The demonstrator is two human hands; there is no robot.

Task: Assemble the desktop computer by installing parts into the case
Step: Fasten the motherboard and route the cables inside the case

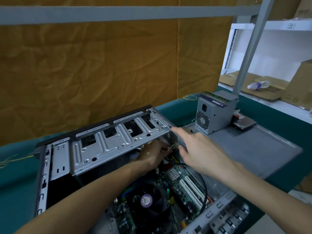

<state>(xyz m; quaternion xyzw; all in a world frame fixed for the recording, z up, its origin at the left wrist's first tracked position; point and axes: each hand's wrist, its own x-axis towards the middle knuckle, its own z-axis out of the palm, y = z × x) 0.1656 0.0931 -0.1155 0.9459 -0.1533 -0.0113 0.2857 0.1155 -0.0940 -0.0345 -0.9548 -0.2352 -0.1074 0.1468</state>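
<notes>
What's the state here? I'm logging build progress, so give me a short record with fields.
case: open case lying on the green table
left hand: left hand reaches under the drive cage, gripping thin wires
right hand: right hand open, fingertips on the cage corner
installed: board with fan
waiting: power supply standing on the side panel

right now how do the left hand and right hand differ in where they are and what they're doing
The left hand reaches deep inside the case, under the drive cage, fingers curled around thin cables; the right hand stays outside, above the case's edge. The left hand is shaded and partly hidden; the right hand is fully visible, fingers straight, fingertip touching the cage corner, holding nothing. Both are bare and extended over the open case.
</notes>
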